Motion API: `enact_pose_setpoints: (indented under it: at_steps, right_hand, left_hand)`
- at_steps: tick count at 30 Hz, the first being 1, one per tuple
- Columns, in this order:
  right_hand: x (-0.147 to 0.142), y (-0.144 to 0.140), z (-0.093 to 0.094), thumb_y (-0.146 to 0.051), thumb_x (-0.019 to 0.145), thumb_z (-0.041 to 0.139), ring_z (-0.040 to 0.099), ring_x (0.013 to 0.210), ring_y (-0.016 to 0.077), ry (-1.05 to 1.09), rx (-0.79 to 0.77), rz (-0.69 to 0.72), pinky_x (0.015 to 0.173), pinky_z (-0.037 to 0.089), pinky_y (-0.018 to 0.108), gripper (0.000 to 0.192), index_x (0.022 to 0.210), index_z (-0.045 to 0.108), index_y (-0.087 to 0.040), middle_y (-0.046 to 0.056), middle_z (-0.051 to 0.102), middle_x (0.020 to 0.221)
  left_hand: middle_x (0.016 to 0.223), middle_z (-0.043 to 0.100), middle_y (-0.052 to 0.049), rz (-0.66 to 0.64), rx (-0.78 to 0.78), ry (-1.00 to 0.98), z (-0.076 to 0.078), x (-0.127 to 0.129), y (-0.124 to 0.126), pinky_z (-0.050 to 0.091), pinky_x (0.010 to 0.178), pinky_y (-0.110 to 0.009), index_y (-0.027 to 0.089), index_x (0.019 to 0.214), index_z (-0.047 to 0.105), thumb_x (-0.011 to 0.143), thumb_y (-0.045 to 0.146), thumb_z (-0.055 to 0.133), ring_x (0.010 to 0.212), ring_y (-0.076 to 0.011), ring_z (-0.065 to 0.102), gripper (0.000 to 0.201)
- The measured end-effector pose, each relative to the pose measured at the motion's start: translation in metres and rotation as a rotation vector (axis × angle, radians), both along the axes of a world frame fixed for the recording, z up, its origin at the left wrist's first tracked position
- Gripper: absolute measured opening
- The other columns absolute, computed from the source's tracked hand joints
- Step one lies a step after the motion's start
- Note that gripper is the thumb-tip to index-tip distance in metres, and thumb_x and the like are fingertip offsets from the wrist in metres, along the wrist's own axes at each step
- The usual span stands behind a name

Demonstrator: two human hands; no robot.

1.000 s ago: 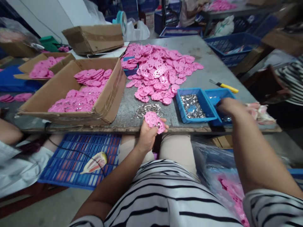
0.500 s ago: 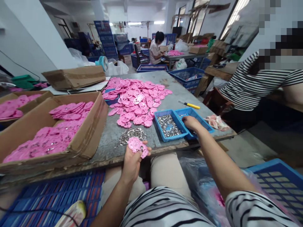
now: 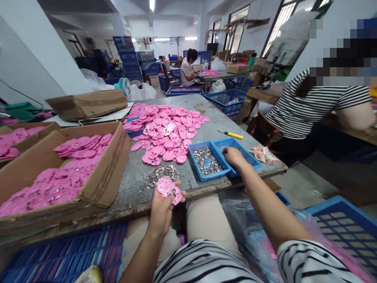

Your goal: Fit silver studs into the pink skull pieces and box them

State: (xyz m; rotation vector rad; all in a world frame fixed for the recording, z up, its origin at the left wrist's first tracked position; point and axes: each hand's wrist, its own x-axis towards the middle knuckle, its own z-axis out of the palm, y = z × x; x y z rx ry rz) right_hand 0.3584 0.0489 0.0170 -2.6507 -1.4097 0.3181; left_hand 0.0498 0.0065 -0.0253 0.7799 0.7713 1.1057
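My left hand (image 3: 160,208) grips a pink plastic plate (image 3: 167,186) with a scalloped edge and holes, held just off the table's front edge. One small shiny metal part sits on the plate near my thumb. Reaching into the right blue tray (image 3: 250,154) is my right hand (image 3: 235,156), its fingers drawn together low inside; whatever they pinch is hidden. Beside it, the left blue tray (image 3: 216,176) contains many small metal parts (image 3: 206,157). A loose heap of similar metal pieces (image 3: 161,173) lies on the table behind my left hand.
A large pile of pink plates (image 3: 167,127) covers the table's middle. To the left stands a cardboard box (image 3: 118,161) of more plates. A yellow-handled screwdriver (image 3: 232,135) and crumpled wrapping (image 3: 263,155) lie beyond the trays. A co-worker in stripes (image 3: 312,106) sits at right.
The camera view has shifted slightly, so the scene sits a little lower and further left. My left hand keeps its hold on the pink plate; my right hand stays in the right tray.
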Motion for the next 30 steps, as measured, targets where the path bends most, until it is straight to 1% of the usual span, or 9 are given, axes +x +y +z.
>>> enact_pose_setpoints:
  at_steps: [7,14,18,21,24,25,27,28,30]
  right_hand:
    - [0.001,0.002,0.003,-0.014,0.090,0.047,0.064,0.109,0.0248,0.002,0.029,-0.031,0.078,0.044,0.025,0.029,0.106,0.071,-0.014,0.016,0.071,0.115]
    - [0.003,0.002,0.004,-0.017,0.091,0.046,0.066,0.097,0.0242,0.022,0.103,-0.078,0.071,0.041,0.026,0.023,0.093,0.069,-0.013,0.018,0.071,0.108]
    - [0.001,-0.001,0.008,-0.019,0.092,0.046,0.064,0.097,0.0247,0.039,0.209,-0.086,0.073,0.041,0.028,0.021,0.093,0.066,-0.015,0.017,0.071,0.108]
    - [0.001,-0.005,0.016,-0.018,0.091,0.044,0.062,0.099,0.0234,0.045,0.318,-0.082,0.079,0.042,0.028,0.020,0.094,0.063,-0.015,0.014,0.070,0.108]
    - [-0.004,-0.011,0.027,-0.019,0.091,0.043,0.062,0.092,0.0211,0.073,0.422,-0.068,0.078,0.043,0.028,0.019,0.094,0.061,-0.016,0.012,0.070,0.102]
    - [-0.009,-0.014,0.029,-0.020,0.089,0.045,0.062,0.088,0.0200,0.121,0.475,-0.043,0.075,0.043,0.028,0.016,0.092,0.061,-0.016,0.010,0.070,0.098]
    - [-0.027,-0.020,0.031,-0.020,0.085,0.050,0.060,0.078,0.0177,0.287,0.602,0.060,0.071,0.044,0.027,0.011,0.086,0.060,-0.017,0.006,0.068,0.088]
    - [-0.040,-0.024,0.031,-0.020,0.083,0.052,0.060,0.076,0.0168,0.390,0.656,0.144,0.069,0.044,0.027,0.008,0.083,0.060,-0.018,0.004,0.067,0.084]
    - [-0.071,-0.033,0.026,-0.020,0.081,0.055,0.059,0.074,0.0156,0.546,0.711,0.336,0.069,0.045,0.027,0.005,0.079,0.059,-0.019,0.002,0.066,0.079]
  left_hand:
    - [0.096,0.072,-0.007,0.006,-0.028,0.016,0.009,0.000,0.000,0.057,0.060,-0.029,0.019,0.108,0.050,0.061,0.019,0.071,0.073,-0.0195,0.070,0.051]
    - [0.092,0.071,-0.006,0.005,-0.043,0.023,0.014,0.000,-0.001,0.057,0.060,-0.029,0.019,0.105,0.052,0.059,0.020,0.071,0.072,-0.0192,0.069,0.050]
    - [0.093,0.071,-0.006,0.015,-0.048,0.020,0.014,-0.001,-0.002,0.056,0.060,-0.029,0.019,0.105,0.052,0.060,0.018,0.070,0.071,-0.0187,0.069,0.048]
    - [0.093,0.071,-0.006,0.015,-0.055,0.011,0.014,-0.004,-0.002,0.056,0.060,-0.030,0.019,0.105,0.051,0.060,0.017,0.069,0.073,-0.0195,0.070,0.048]
    - [0.092,0.072,-0.006,-0.009,-0.056,0.007,0.015,-0.004,-0.002,0.055,0.061,-0.029,0.018,0.105,0.052,0.061,0.018,0.071,0.075,-0.0201,0.070,0.048]
    - [0.092,0.072,-0.006,-0.015,-0.061,0.002,0.016,-0.003,-0.002,0.055,0.060,-0.028,0.018,0.105,0.051,0.061,0.018,0.073,0.074,-0.0199,0.070,0.049]
    - [0.089,0.072,-0.006,-0.019,-0.081,-0.012,0.017,0.000,-0.002,0.055,0.059,-0.027,0.017,0.107,0.051,0.060,0.020,0.077,0.072,-0.0188,0.069,0.054]
    - [0.088,0.073,-0.006,-0.020,-0.093,-0.021,0.018,0.002,-0.002,0.054,0.059,-0.026,0.017,0.108,0.051,0.059,0.021,0.078,0.070,-0.0180,0.069,0.056]
    - [0.084,0.072,-0.005,-0.029,-0.115,-0.036,0.020,0.006,-0.002,0.054,0.057,-0.025,0.017,0.109,0.051,0.059,0.022,0.081,0.068,-0.0167,0.068,0.059]
